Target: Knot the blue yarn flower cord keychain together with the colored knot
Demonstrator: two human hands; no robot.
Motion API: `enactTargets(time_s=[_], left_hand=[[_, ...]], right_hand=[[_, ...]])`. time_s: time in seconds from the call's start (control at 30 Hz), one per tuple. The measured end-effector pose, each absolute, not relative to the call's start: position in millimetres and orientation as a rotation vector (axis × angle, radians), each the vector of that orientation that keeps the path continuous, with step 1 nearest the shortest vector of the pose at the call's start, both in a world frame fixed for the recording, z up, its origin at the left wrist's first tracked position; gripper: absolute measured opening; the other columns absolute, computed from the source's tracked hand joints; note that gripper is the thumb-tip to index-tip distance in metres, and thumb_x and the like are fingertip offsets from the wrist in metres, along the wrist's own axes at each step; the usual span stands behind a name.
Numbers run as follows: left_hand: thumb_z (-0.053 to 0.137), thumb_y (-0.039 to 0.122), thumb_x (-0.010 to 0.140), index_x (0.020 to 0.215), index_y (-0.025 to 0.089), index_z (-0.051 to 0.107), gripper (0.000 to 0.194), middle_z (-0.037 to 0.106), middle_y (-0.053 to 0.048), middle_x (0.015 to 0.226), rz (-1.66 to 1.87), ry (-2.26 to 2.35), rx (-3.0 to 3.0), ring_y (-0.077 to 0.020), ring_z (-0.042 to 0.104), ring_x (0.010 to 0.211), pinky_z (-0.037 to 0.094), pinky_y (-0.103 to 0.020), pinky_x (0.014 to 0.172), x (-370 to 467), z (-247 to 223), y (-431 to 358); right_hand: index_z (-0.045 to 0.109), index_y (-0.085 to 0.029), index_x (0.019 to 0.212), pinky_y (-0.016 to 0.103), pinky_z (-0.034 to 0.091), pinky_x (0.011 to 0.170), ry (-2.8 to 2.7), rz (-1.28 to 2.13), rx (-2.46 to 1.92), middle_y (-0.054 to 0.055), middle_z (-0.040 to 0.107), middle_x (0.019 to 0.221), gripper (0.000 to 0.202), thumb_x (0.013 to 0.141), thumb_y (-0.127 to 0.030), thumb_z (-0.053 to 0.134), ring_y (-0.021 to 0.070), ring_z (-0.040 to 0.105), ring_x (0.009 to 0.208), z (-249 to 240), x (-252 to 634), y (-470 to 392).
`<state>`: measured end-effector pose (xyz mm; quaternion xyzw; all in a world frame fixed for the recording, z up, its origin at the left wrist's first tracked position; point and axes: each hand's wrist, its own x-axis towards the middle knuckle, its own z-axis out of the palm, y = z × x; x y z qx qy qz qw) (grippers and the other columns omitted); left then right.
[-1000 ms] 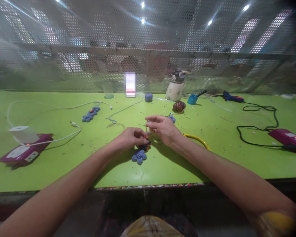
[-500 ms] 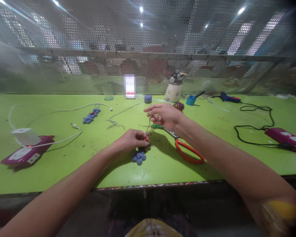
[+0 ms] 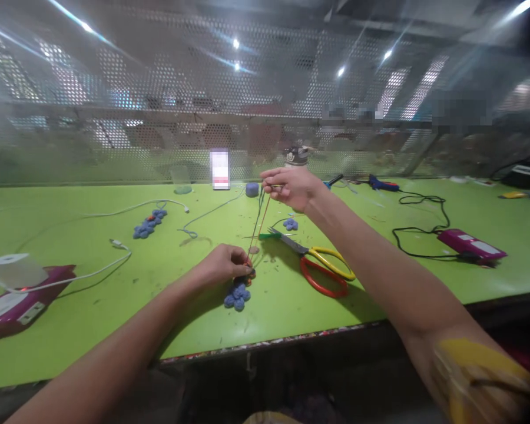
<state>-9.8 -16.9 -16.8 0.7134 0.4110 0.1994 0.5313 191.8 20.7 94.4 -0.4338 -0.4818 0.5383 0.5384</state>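
Observation:
My left hand (image 3: 223, 265) is closed, thumb and fingers pinching a small orange-and-dark crocheted piece (image 3: 248, 277) near the table's front. A blue crocheted flower (image 3: 237, 296) hangs just below that piece, on the green tabletop. Thin strands of yarn (image 3: 259, 222) run taut from the pinched piece up to my right hand (image 3: 291, 187). That hand is raised, its fingers closed on the strands. Beneath it lie large scissors (image 3: 322, 268) with one red and one yellow handle. A thin tool with a green grip (image 3: 268, 235) rests by the blade tips.
A small blue crocheted flower (image 3: 290, 224) lies behind the scissors. Leftward are a strip of blue flowers (image 3: 150, 224), a white cable (image 3: 99, 271) and a purple power strip (image 3: 30, 300). A phone (image 3: 221, 171), blue yarn roll (image 3: 251, 189) and flask (image 3: 297, 156) stand behind.
My right hand has risen away from my left, drawing the yarn out longer and tighter. The view has turned right, bringing the small blue flower and the yellow scissor handle into sight.

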Motion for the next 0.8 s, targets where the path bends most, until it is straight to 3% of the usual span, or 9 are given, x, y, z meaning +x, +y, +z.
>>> enactTargets(time_s=[0.23,0.57,0.8], left_hand=[[0.074,0.024,0.065,0.067,0.014,0.064,0.015,0.068,-0.009,0.067,0.442,0.965,1.653,-0.0188,0.065,0.062,0.048,-0.032,0.061,-10,-15,-18],[0.071,0.021,0.065,0.071,0.015,0.065,0.011,0.066,-0.006,0.063,0.428,0.964,1.740,-0.0176,0.063,0.057,0.044,-0.029,0.053,-12,-20,-14],[0.072,0.024,0.064,0.068,0.016,0.061,0.014,0.064,-0.005,0.060,0.416,0.972,1.647,-0.0189,0.064,0.057,0.045,-0.029,0.052,-10,-20,-17]], right_hand=[[0.062,-0.010,0.080,0.020,0.043,0.047,-1.153,1.266,-1.063,0.005,0.059,0.063,0.019,0.080,0.005,0.050,0.0111,0.056,0.059,113,193,50],[0.060,-0.012,0.074,0.022,0.045,0.048,-1.182,1.257,-1.242,0.005,0.058,0.058,0.021,0.078,0.005,0.049,0.0113,0.053,0.053,95,197,87],[0.057,-0.013,0.080,0.021,0.049,0.057,-1.241,1.199,-1.243,0.004,0.058,0.067,0.020,0.084,0.003,0.045,0.0106,0.059,0.064,109,195,115]])
